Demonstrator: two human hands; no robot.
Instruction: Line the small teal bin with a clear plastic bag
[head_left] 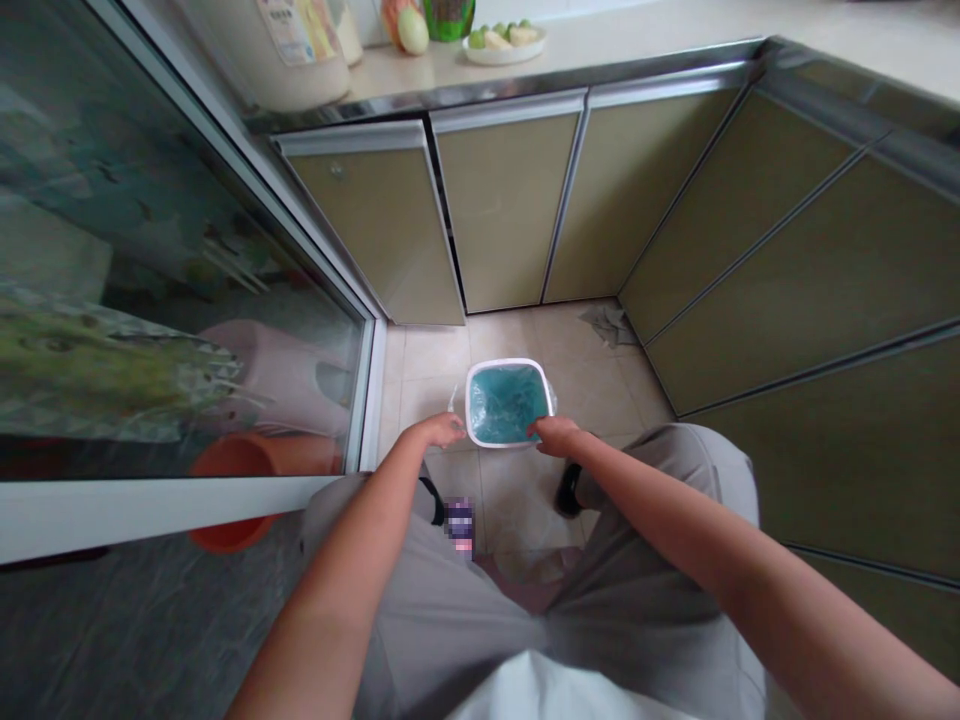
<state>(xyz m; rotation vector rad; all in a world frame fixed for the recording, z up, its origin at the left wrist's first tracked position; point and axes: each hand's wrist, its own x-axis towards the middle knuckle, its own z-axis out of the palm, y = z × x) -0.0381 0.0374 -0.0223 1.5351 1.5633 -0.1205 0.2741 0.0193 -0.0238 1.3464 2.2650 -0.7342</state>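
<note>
A small trash bin (pixel 469 405) with a white rim stands on the tiled floor in front of me. A thin, see-through liner bag (pixel 506 400) lies inside it over a teal interior, and a loop of film (pixel 452 398) sticks out past the left side. Just off the bin's left front corner is my left hand (pixel 441 430), its fingers loosely apart with nothing visible in them. My right hand (pixel 556 436) grips the rim at the right front corner, fingertips reaching over the inner edge. Whether it also pinches the liner is too small to tell.
Beige cabinets (pixel 510 200) run along the back and right. A sliding glass door (pixel 367 400) borders the left, with an orange bucket (pixel 232 460) beyond it. A grey cloth-like piece (pixel 609 325) lies by the cabinet corner. A plate of fruit (pixel 504 50) sits on the counter.
</note>
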